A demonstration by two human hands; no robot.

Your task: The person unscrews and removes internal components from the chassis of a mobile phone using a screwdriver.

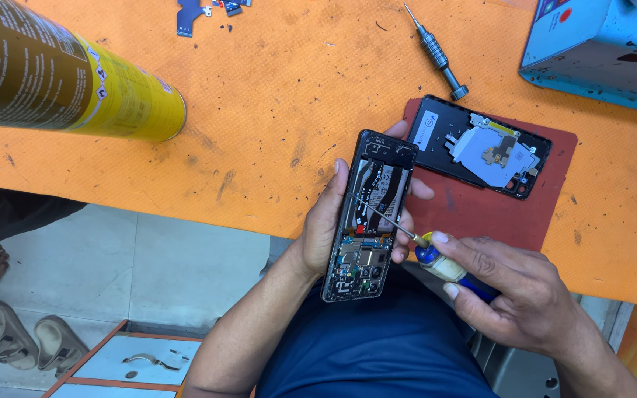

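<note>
Left grip [326, 221] wraps opened phone [370, 217] by edges, above bench [274, 125] rim; right grip [514, 291], at 4 o'clock, pinches screwdriver [407, 236]. Phone light, rigid, internals probably fragile: hold frame sides.

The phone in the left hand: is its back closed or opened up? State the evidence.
Opened up. The phone shows bare battery and circuit boards; its back cover lies apart on the red mat.

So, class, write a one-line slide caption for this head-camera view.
Left hand cradles an opened phone while the right hand works a screwdriver inside it.
</note>
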